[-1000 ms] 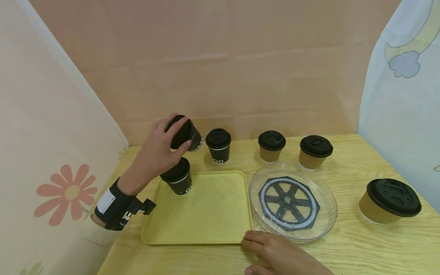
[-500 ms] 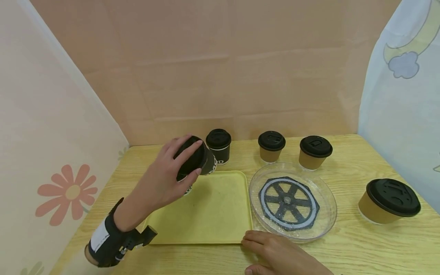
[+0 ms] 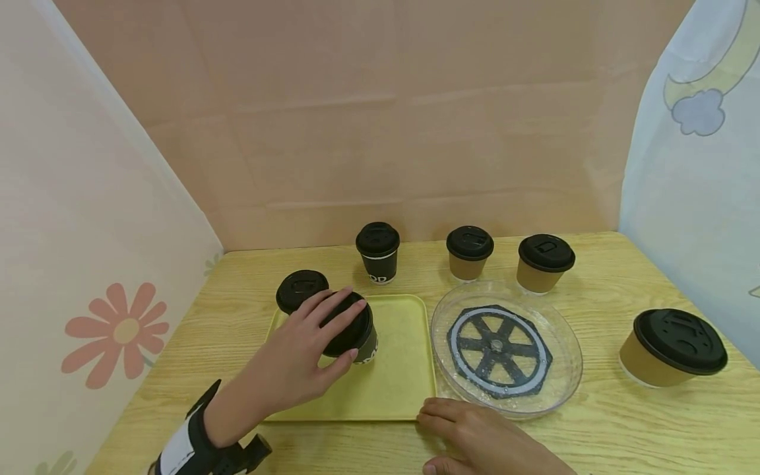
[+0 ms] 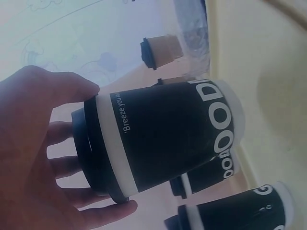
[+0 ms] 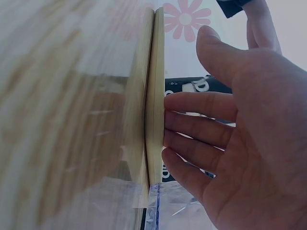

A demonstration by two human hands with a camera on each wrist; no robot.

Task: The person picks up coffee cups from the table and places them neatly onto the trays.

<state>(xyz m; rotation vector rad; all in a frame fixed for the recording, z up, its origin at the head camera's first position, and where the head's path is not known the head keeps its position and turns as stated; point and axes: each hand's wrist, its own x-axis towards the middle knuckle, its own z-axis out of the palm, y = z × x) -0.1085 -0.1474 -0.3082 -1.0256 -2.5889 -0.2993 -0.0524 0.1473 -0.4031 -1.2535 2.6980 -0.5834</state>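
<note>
Gripping a lidded black paper cup point(image 4: 165, 139) from above, the left hand point(image 3: 303, 359) has its thumb and fingers curled round the lid rim. The cup is over the yellow tray point(image 3: 406, 389), near upright; whether its base touches the tray floor cannot be confirmed. The right hand point(image 3: 475, 432) holds nothing: its fingers lie straight, tips against the tray's near right corner.

Handling assessment: the hold bears on the lid more than on the cup wall, so security likely depends on the lid's fit. A level cup, slow vertical movement and an even release would be sound practice. Clearance from the second black cup point(image 3: 299, 290), at the tray's far left corner, looks tight; a knock is the probable fault. Right-hand contact should help keep the tray from sliding, provided it does not push.

Containers: a small black cup point(image 3: 379, 256) stands on the counter point(image 3: 600, 429) behind the tray. Three kraft-brown cups, one small point(image 3: 469, 254), one wider point(image 3: 545, 262) and one broad point(image 3: 671, 349), stand farther right. All wear black lids (contents therefore not verifiable). The clear round dish point(image 3: 571, 389), beside the tray, shows a dark wheel-shaped piece point(image 3: 497, 346); whether it lies inside or beneath is undetermined.
</note>
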